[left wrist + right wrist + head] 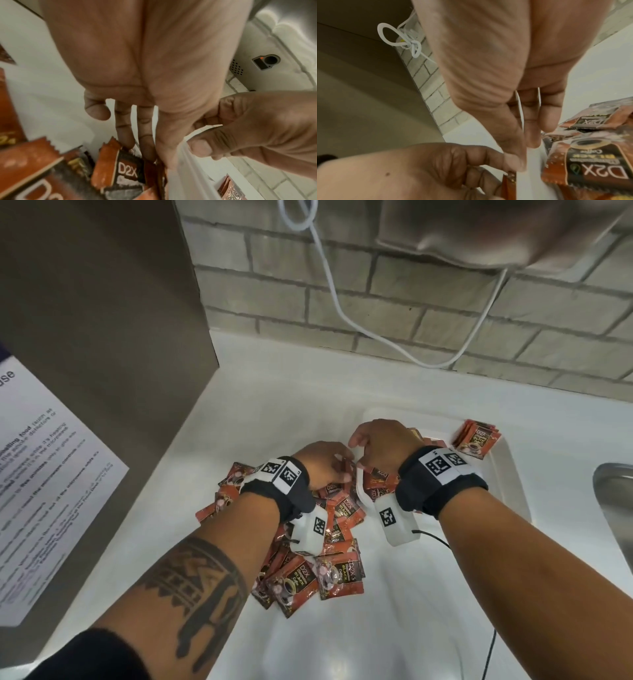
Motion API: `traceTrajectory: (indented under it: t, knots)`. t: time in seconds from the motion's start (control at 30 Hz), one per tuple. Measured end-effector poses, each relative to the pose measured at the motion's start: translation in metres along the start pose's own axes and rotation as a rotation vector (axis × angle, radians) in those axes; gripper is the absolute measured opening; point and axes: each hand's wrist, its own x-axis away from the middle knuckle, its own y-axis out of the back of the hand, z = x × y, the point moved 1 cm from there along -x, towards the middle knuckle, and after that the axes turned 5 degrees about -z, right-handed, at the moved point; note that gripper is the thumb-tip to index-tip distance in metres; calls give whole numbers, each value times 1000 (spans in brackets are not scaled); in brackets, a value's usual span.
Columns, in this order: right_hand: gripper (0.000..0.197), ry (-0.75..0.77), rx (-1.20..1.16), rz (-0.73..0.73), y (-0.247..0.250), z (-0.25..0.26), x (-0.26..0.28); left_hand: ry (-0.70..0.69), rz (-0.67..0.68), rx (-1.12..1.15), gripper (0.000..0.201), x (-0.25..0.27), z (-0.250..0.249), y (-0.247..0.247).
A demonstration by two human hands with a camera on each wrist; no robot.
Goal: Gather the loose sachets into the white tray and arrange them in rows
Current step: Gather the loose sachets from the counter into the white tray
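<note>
Several loose orange-and-black sachets (329, 570) lie heaped on the white counter just left of the white tray (510, 470). My left hand (344, 470) is over the far end of the heap and pinches a few sachets (152, 175) on edge between thumb and fingers, right beside the tray's left rim (185, 175). My right hand (358, 453) pinches that left rim (532, 169), thumb (200, 148) on top. More sachets (590, 165) lie inside the tray under my right wrist. A small stack (478, 440) stands in its far right corner.
A brown cabinet (102, 337) with a printed notice (44, 474) walls off the left. A steel sink (616, 491) starts at the right edge. A white cable (329, 268) hangs on the brick wall behind. A black wire (489, 652) trails on the counter.
</note>
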Motion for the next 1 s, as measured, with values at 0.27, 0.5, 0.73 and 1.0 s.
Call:
traceTrajectory:
  t: [0.27, 0.5, 0.73, 1.0]
  knots:
    - [31, 86, -35, -15, -4, 4, -1, 98, -253, 263, 26, 2, 26, 19]
    - [67, 281, 290, 223, -32, 46, 10, 196, -474, 493, 31, 19, 69, 64]
    - [43, 333, 294, 235, -45, 53, 9, 260, -451, 519, 39, 37, 86, 67]
    - [11, 313, 35, 126, -29, 53, 4, 280, -478, 520, 34, 45, 94, 68]
